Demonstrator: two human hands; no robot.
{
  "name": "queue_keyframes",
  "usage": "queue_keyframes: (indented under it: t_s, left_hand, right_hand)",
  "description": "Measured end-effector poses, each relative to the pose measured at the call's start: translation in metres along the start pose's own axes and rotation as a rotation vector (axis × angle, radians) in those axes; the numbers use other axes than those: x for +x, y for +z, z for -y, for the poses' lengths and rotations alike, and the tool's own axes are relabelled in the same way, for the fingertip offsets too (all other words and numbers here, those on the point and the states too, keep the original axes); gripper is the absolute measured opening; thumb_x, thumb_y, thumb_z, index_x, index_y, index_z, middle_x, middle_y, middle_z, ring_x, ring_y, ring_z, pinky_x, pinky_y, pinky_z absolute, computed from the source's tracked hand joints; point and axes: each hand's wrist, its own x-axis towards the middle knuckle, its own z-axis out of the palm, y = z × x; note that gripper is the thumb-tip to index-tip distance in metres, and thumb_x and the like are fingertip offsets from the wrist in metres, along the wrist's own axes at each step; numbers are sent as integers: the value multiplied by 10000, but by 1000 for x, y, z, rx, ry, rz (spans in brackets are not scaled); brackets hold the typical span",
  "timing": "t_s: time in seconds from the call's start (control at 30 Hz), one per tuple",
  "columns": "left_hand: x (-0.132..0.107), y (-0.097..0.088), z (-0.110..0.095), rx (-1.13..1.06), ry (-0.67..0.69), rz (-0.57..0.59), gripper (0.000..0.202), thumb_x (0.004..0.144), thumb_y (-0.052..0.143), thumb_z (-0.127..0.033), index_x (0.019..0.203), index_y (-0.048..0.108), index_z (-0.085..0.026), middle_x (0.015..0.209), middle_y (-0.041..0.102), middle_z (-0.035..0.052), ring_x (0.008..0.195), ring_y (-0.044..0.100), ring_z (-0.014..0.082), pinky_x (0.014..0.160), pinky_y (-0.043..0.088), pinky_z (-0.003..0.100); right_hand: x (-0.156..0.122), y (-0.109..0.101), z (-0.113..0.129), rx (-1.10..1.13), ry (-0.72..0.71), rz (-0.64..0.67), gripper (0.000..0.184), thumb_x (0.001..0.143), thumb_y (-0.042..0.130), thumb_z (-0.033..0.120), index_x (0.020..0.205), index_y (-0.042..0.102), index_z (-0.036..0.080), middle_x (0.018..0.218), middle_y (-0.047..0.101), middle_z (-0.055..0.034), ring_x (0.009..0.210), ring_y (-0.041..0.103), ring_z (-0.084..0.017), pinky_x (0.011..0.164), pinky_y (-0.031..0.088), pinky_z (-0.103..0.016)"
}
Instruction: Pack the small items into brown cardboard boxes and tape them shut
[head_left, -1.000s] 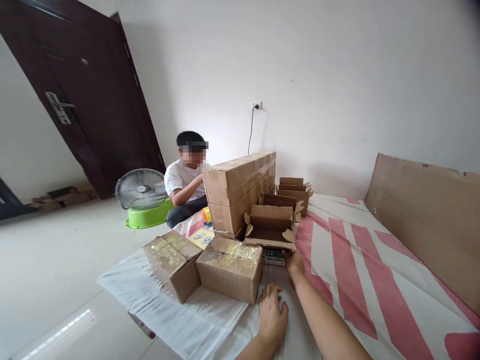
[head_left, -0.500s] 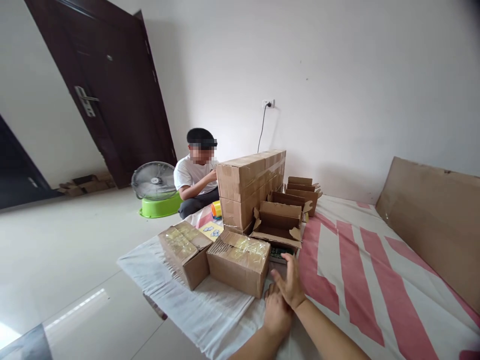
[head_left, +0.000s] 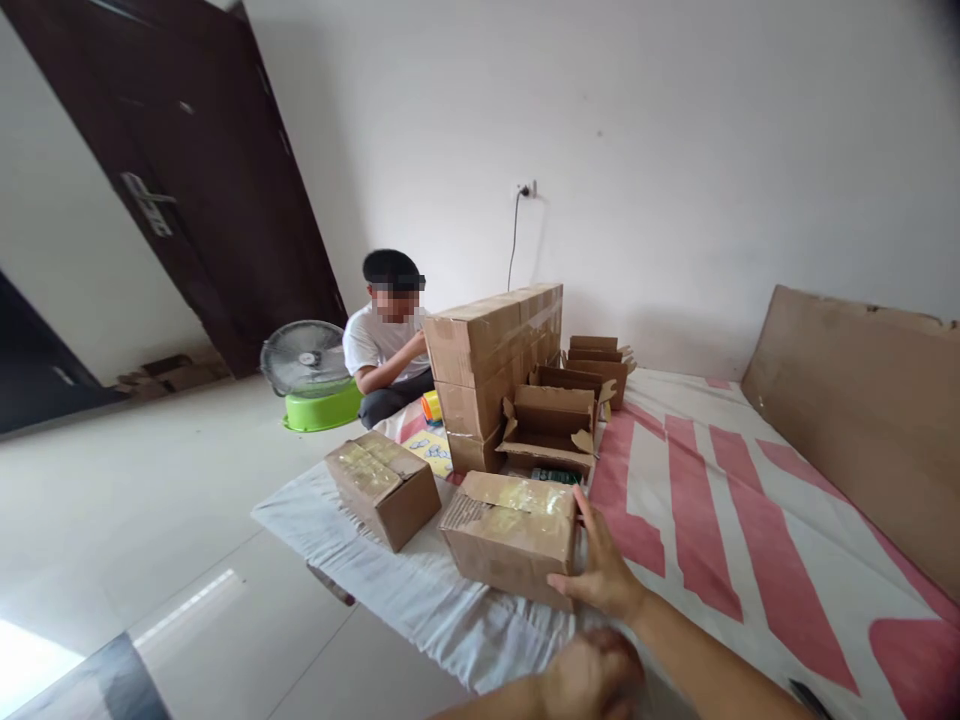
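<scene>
A taped cardboard box (head_left: 502,540) lies on the near part of the cloth. My right hand (head_left: 604,575) is around its right end, thumb on the front face and index finger at the far top corner. Below it, near the bottom edge, my left hand (head_left: 596,670) looks curled but is smeared by motion; whether it holds anything is unclear. To the left stands a second taped box (head_left: 382,485), apart from the first. Just behind the held box lies a dark green item (head_left: 555,476), partly hidden.
Taped boxes (head_left: 487,350) form a stacked wall behind. Open cardboard boxes (head_left: 551,415) line its right side. A person (head_left: 382,340) sits beyond, near a fan (head_left: 307,358) on a green basin (head_left: 322,406). A large cardboard sheet (head_left: 855,420) leans at right on the striped cloth (head_left: 705,480).
The right-hand box has shifted right, opening a gap from the second box. My right hand has come onto its end. My left hand has drawn back toward the bottom edge. The view has shifted slightly.
</scene>
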Motion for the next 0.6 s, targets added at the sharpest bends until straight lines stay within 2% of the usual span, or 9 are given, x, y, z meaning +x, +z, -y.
queue_keyframes:
  t_s: [0.1, 0.2, 0.23, 0.3, 0.33, 0.4, 0.47, 0.53, 0.6]
  left_hand:
    - [-44, -9, -25, -56, 134, -23, 226, 932, 520, -386, 1076, 618, -241, 1083, 647, 68, 896, 626, 164, 762, 555, 333]
    - [-70, -37, -33, -139, 168, -101, 149, 921, 525, -267, 1045, 607, -256, 858, 667, 62, 778, 644, 182, 650, 549, 321]
    - [-71, -48, -33, -154, 173, -177, 188, 909, 518, -190, 1079, 579, -240, 844, 657, 65, 773, 640, 184, 648, 544, 326]
    - [-62, -68, -34, -65, 111, -482, 315, 843, 562, -95, 1143, 537, -189, 933, 640, 98, 870, 629, 210, 737, 544, 380]
    - [-54, -76, -35, -2, 101, -551, 359, 821, 589, -92, 1167, 533, -175, 996, 631, 117, 952, 615, 235, 786, 537, 411]
    - [-37, -82, -40, 118, 105, -506, 415, 820, 618, -126, 1223, 523, -167, 1161, 601, 151, 1161, 536, 298, 901, 499, 472]
    - [-23, -78, -45, 181, 133, -406, 423, 846, 608, -155, 1258, 518, -176, 1231, 587, 142, 1260, 462, 315, 960, 465, 480]
    - [-16, -69, -48, 197, 142, -376, 385, 864, 595, -155, 1243, 539, -194, 1194, 613, 113, 1246, 472, 292, 967, 454, 452]
    - [-15, -61, -50, 196, 124, -403, 328, 869, 595, -151, 1192, 574, -209, 1126, 640, 87, 1186, 509, 263, 953, 449, 423]
  right_hand:
    - [-69, -54, -7, -21, 145, -12, 1172, 633, 795, 408, 1521, 38, 300, 1528, 287, -130, 1386, 309, -340, 1100, 307, -531]
    - [-137, -99, -3, -98, 294, -50, 1200, 635, 786, 460, 1524, 1, 279, 1542, 259, -154, 1397, 289, -350, 1105, 287, -551]
    - [-157, -110, 1, -136, 334, -70, 1213, 632, 787, 469, 1523, -14, 280, 1544, 254, -157, 1396, 290, -354, 1107, 275, -561]
    - [-188, -124, 9, -199, 401, -112, 1239, 624, 788, 499, 1522, -37, 285, 1553, 233, -160, 1399, 280, -367, 1111, 253, -581]
    - [-200, -129, 12, -211, 426, -120, 1256, 615, 789, 529, 1522, -45, 284, 1559, 220, -160, 1404, 268, -375, 1113, 245, -585]
    - [-218, -136, 15, -185, 439, -118, 1263, 610, 748, 642, 1526, -36, 267, 1572, 197, -163, 1413, 247, -385, 1119, 253, -570]
    - [-231, -143, 10, -125, 410, -111, 1139, 685, 587, 759, 1533, 32, 238, 1569, 220, -165, 1406, 279, -367, 1112, 310, -519]
    - [-240, -152, -3, -137, 416, -157, 850, 833, 385, 723, 1505, 221, 229, 1520, 349, -153, 1366, 379, -320, 1086, 374, -466]
    - [-250, -161, -20, -300, 474, -232, 590, 906, 358, 598, 1356, 480, 236, 1382, 535, -131, 1275, 501, -293, 1053, 417, -457]
